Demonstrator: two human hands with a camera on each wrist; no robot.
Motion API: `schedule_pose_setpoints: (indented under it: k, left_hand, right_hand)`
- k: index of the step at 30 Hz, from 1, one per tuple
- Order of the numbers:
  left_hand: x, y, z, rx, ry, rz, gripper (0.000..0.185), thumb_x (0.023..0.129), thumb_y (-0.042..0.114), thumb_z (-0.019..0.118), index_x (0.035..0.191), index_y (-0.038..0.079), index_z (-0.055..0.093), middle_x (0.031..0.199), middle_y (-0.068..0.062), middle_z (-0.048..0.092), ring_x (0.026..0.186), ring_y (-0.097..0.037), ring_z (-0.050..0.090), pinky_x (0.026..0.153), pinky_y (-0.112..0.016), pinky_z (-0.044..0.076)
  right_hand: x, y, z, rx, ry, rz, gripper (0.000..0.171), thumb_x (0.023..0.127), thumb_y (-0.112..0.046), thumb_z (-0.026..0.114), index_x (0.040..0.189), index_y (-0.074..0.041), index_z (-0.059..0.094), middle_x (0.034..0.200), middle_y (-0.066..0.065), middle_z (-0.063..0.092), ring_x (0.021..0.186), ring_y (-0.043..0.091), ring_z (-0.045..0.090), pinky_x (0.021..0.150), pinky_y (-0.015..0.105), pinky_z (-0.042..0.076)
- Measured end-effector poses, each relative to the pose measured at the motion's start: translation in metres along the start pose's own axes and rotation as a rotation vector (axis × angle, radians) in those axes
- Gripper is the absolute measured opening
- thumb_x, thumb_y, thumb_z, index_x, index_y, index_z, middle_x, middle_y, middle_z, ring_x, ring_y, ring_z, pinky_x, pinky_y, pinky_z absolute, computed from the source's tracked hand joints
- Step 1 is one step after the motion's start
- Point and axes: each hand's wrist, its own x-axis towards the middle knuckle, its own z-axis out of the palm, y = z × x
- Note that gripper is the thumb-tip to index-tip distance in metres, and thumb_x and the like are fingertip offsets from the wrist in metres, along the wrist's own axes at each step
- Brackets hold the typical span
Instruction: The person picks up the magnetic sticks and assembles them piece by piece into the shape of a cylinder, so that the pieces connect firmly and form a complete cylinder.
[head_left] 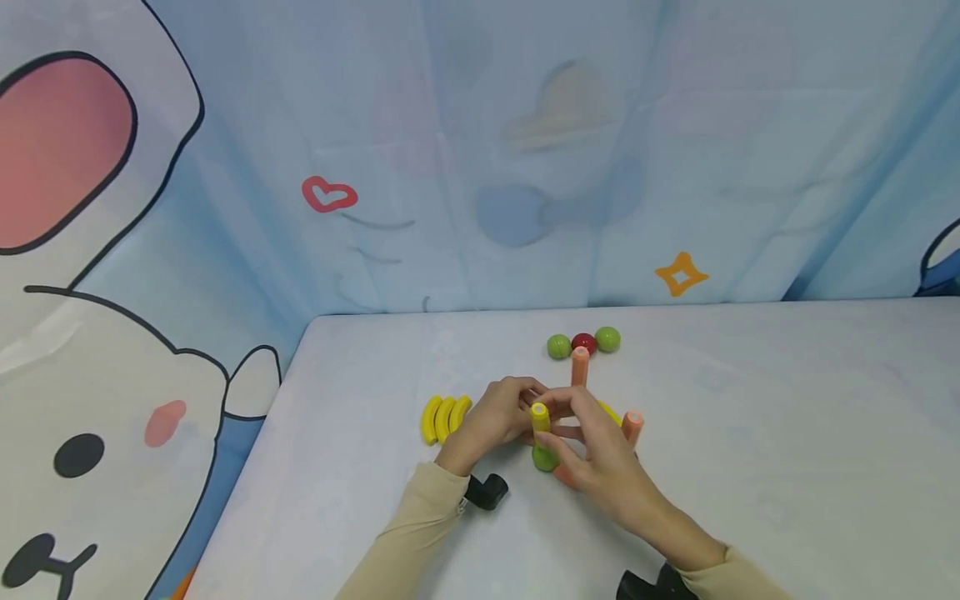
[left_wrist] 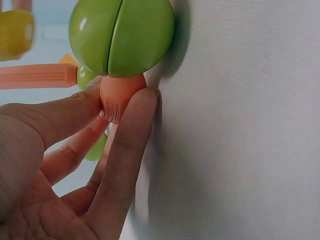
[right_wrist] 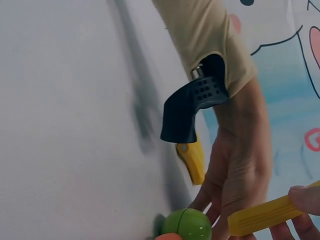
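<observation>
Glossy round green ball [left_wrist: 121,37], ribbed peach rod [left_wrist: 119,100]

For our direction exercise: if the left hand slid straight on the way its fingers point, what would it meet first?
Probably the green ball: the left hand already pinches the orange stub just below it. Depth beyond is unclear.

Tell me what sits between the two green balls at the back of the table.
A red ball sits between the left green ball and the right green ball, seemingly touching both; only the head view shows it.
</observation>
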Motion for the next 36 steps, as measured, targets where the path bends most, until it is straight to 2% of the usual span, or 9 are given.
schedule_pose_setpoints:
  k: [5, 10, 15, 22, 28, 36]
  left_hand:
    - [0.000, 0.000, 0.000, 0.005, 0.008, -0.007, 0.026, 0.095, 0.007, 0.073, 0.121, 0.010, 0.075, 0.092, 0.004, 0.068, 0.080, -0.009, 0.058, 0.072, -0.020, 0.050]
    - [0.001, -0.001, 0.001, 0.018, 0.013, 0.004, 0.024, 0.097, 0.006, 0.071, 0.120, 0.010, 0.076, 0.087, 0.004, 0.065, 0.076, -0.008, 0.055, 0.067, -0.018, 0.046]
    - [0.000, 0.000, 0.000, 0.014, 0.009, 0.003, 0.025, 0.097, 0.005, 0.071, 0.121, 0.011, 0.075, 0.091, 0.004, 0.067, 0.078, -0.007, 0.057, 0.069, -0.018, 0.048]
    - [0.000, -0.001, 0.000, -0.006, 0.008, 0.001, 0.028, 0.096, 0.003, 0.071, 0.121, 0.013, 0.076, 0.097, 0.001, 0.070, 0.081, -0.007, 0.059, 0.072, -0.020, 0.051]
    - [-0.001, -0.001, 0.000, -0.013, 0.007, 0.012, 0.025, 0.096, 0.008, 0.075, 0.121, 0.012, 0.076, 0.096, 0.002, 0.072, 0.080, -0.006, 0.061, 0.071, -0.018, 0.052]
    - [-0.001, -0.001, 0.001, -0.021, 0.008, 0.020, 0.025, 0.094, 0.007, 0.077, 0.119, 0.012, 0.076, 0.094, 0.002, 0.071, 0.079, -0.007, 0.061, 0.069, -0.019, 0.051]
  right_hand:
    - [-0.002, 0.003, 0.003, -0.057, 0.027, 0.067, 0.044, 0.088, 0.015, 0.075, 0.123, -0.002, 0.057, 0.124, 0.010, 0.063, 0.109, 0.024, 0.063, 0.089, 0.031, 0.061]
    - [-0.003, 0.006, 0.003, -0.031, 0.025, 0.120, 0.042, 0.089, 0.013, 0.075, 0.124, -0.002, 0.057, 0.122, 0.009, 0.062, 0.108, 0.025, 0.063, 0.086, 0.028, 0.061]
    - [-0.003, 0.009, 0.003, -0.013, 0.006, 0.079, 0.046, 0.088, 0.017, 0.074, 0.126, -0.002, 0.056, 0.125, 0.011, 0.062, 0.109, 0.026, 0.063, 0.086, 0.028, 0.061]
    - [-0.005, 0.013, 0.004, -0.016, -0.014, 0.011, 0.049, 0.086, 0.018, 0.075, 0.127, -0.002, 0.056, 0.123, 0.007, 0.062, 0.109, 0.023, 0.063, 0.086, 0.030, 0.062]
    - [-0.007, 0.012, 0.005, 0.006, -0.031, -0.013, 0.050, 0.087, 0.018, 0.073, 0.130, -0.003, 0.060, 0.120, 0.004, 0.059, 0.111, 0.019, 0.062, 0.086, 0.031, 0.062]
    - [-0.007, 0.008, 0.007, -0.007, -0.022, -0.016, 0.047, 0.086, 0.018, 0.075, 0.124, -0.006, 0.062, 0.115, 0.002, 0.059, 0.109, 0.023, 0.065, 0.085, 0.031, 0.062]
